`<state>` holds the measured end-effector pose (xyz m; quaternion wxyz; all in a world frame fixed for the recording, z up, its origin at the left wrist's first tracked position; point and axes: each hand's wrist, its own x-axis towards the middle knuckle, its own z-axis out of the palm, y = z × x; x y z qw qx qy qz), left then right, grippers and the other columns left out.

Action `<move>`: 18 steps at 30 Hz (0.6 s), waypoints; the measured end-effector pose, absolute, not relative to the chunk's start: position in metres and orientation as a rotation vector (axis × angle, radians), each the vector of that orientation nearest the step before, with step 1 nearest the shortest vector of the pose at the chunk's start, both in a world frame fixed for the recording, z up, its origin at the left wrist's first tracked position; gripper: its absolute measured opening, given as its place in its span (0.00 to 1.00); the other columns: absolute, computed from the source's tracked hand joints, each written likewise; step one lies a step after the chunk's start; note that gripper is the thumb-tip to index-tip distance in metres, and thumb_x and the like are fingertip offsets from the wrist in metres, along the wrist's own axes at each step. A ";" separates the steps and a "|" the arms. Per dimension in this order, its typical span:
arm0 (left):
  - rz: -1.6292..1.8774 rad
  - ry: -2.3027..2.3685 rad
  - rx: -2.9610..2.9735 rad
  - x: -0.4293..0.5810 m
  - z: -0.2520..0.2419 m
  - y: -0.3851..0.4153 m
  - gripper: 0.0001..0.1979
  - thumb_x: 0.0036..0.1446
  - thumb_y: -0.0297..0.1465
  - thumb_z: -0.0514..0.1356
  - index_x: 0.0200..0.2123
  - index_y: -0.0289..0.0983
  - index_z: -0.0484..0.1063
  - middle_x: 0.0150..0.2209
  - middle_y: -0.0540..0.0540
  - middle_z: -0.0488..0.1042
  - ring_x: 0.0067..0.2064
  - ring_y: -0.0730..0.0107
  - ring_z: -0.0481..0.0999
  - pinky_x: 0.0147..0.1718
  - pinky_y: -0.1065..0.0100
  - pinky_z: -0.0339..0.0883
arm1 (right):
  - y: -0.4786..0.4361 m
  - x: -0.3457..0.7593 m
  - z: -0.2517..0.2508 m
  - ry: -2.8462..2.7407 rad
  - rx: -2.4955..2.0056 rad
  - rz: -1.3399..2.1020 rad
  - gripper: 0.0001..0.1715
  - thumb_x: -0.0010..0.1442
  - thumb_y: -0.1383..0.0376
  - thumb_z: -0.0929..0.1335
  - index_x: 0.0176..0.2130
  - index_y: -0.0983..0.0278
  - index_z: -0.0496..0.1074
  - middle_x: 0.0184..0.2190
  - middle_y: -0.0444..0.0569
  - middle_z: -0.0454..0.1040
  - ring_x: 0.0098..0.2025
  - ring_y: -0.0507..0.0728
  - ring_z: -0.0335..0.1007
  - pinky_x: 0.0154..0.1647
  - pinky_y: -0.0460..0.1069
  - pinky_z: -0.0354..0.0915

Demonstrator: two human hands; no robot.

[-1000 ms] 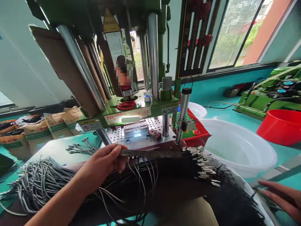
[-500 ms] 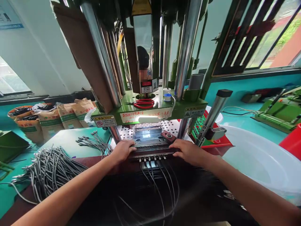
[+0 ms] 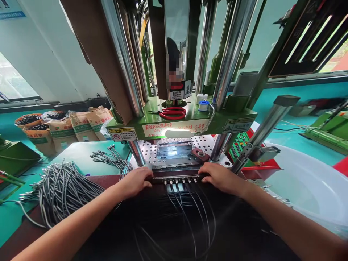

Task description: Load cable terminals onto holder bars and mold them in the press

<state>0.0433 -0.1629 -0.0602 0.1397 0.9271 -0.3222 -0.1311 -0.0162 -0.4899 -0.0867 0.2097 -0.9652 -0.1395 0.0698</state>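
A narrow metal bar (image 3: pixel 176 179) holding several cable ends lies across the front edge of the mould plate (image 3: pixel 174 156) under the green press (image 3: pixel 179 123). My left hand (image 3: pixel 134 181) grips the bar's left end with curled fingers. My right hand (image 3: pixel 219 177) grips its right end the same way. Dark cables (image 3: pixel 185 214) hang from the bar toward me over a dark surface.
A heap of grey cables (image 3: pixel 59 190) lies at the left, with a smaller bunch (image 3: pixel 111 159) behind it. Red scissors (image 3: pixel 171 113) rest on the press ledge. A white basin (image 3: pixel 307 185) sits at the right, brown sacks (image 3: pixel 65 127) at the back left.
A second ago only my left hand held the bar, over the cable pile. Both hands have since brought it to the mould's front edge and now hold it slightly nearer to me.
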 end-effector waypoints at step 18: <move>-0.387 -0.437 2.271 0.051 -0.067 -0.190 0.03 0.53 0.28 0.55 0.33 0.38 0.62 0.24 0.51 0.69 0.24 0.69 0.71 0.25 0.68 0.65 | -0.490 0.010 -0.077 -0.100 -2.473 -0.022 0.12 0.57 0.69 0.65 0.42 0.65 0.73 0.43 0.51 0.73 0.29 0.52 0.73 0.33 0.47 0.69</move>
